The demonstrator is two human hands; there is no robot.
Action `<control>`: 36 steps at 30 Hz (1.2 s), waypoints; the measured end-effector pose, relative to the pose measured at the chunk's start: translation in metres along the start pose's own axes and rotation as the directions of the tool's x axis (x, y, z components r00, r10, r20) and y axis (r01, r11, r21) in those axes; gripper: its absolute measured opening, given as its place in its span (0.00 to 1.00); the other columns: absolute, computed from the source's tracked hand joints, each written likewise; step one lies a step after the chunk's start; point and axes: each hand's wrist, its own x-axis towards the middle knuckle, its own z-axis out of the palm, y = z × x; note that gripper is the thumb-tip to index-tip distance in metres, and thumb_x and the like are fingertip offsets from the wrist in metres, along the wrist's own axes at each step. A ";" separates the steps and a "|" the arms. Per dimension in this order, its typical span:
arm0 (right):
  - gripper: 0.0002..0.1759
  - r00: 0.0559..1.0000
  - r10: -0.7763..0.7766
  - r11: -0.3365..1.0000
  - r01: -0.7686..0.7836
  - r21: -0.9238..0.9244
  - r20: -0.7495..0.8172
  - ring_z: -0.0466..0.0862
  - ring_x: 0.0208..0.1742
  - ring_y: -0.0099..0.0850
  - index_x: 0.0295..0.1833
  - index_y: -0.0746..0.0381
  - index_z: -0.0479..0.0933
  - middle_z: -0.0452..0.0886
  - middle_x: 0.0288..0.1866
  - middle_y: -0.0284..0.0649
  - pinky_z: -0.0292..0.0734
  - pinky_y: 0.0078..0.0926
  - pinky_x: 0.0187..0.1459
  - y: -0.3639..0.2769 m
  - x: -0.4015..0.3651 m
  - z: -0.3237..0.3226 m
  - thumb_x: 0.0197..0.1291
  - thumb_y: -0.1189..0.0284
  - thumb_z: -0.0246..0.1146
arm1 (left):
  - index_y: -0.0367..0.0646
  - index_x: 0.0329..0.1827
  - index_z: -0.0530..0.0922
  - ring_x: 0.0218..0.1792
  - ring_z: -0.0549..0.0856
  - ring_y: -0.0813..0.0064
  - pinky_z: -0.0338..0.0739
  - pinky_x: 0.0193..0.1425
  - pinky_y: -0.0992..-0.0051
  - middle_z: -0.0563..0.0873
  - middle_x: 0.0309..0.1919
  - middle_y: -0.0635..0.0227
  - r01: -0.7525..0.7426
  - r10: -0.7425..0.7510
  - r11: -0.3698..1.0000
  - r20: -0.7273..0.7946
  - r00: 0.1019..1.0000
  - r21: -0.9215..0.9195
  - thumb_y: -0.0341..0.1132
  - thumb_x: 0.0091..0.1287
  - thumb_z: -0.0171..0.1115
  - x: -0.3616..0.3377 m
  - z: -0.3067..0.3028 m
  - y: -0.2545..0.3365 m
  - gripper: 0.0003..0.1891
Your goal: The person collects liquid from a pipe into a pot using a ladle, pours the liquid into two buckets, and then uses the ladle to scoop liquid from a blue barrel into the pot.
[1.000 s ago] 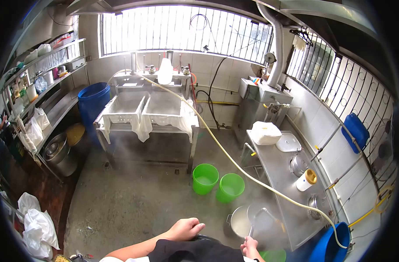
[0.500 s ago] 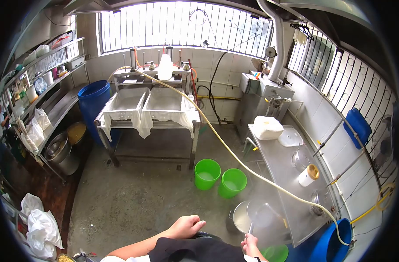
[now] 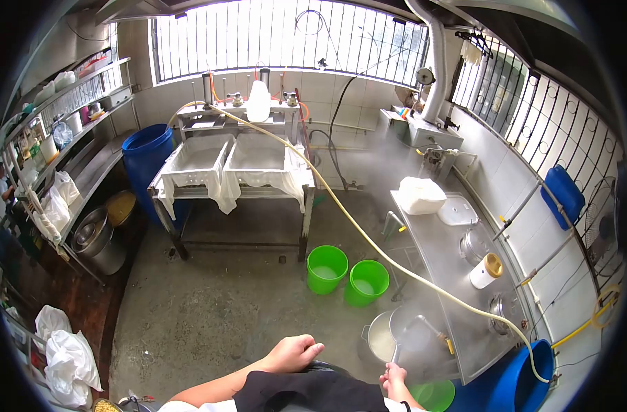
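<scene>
1. Right hand (image 3: 394, 382): clenched around the lower end of a thin, straight metal handle (image 3: 396, 356), directly below the round stainless-steel pot (image 3: 363, 341).
2. The handle runs up from the fist to the pot's near rim. Its working end is hidden in steam, so I cannot tell what tool it is.
3. Left hand (image 3: 294, 353): to the pot's left, palm down with fingers loosely curled on a dark rounded surface. I cannot tell whether it grips.
4. The pot stands on the concrete floor and holds milky white liquid (image 3: 383, 340), which is giving off steam.
5. Handling, as a judgement: the handle looks stiff and light but probably wet and slippery. It is best held at the low end, clear of the steam. The filled pot is likely heavy, hot-walled and prone to slopping, so its side lugs are the safe hold.
6. Two bright green plastic buckets (image 3: 326, 269) stand just above the pot, and a long steel counter (image 3: 434, 271) lies to the pot's right. A cream hose (image 3: 368, 240) passes overhead.
</scene>
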 end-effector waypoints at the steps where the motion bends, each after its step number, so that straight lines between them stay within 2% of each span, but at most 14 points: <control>1: 0.07 1.000 -0.002 1.000 0.002 -0.002 -0.008 0.64 0.13 0.25 0.35 0.63 0.73 0.65 0.17 0.29 0.69 0.35 0.17 -0.001 -0.003 0.001 0.58 0.75 0.65 | 0.36 0.42 0.84 0.35 0.86 0.67 0.81 0.44 0.65 0.87 0.31 0.56 0.001 -0.001 1.000 0.000 1.000 -0.001 0.48 0.78 0.63 0.000 0.000 -0.001 0.20; 13: 0.07 1.000 0.004 1.000 -0.004 0.021 0.002 0.63 0.13 0.25 0.31 0.60 0.72 0.65 0.18 0.29 0.67 0.33 0.16 0.002 0.000 0.003 0.58 0.76 0.65 | 0.36 0.40 0.83 0.32 0.82 0.70 0.79 0.41 0.66 0.85 0.28 0.58 -0.015 0.015 1.000 -0.008 1.000 -0.016 0.48 0.78 0.63 0.001 0.002 -0.004 0.20; 36: 0.07 1.000 0.007 1.000 -0.007 0.021 -0.002 0.64 0.13 0.26 0.31 0.62 0.72 0.66 0.18 0.31 0.66 0.33 0.17 -0.004 -0.008 0.002 0.58 0.77 0.65 | 0.36 0.40 0.83 0.32 0.81 0.71 0.78 0.40 0.66 0.84 0.28 0.58 -0.039 0.039 0.999 -0.012 0.999 -0.013 0.47 0.79 0.63 0.001 0.002 -0.002 0.20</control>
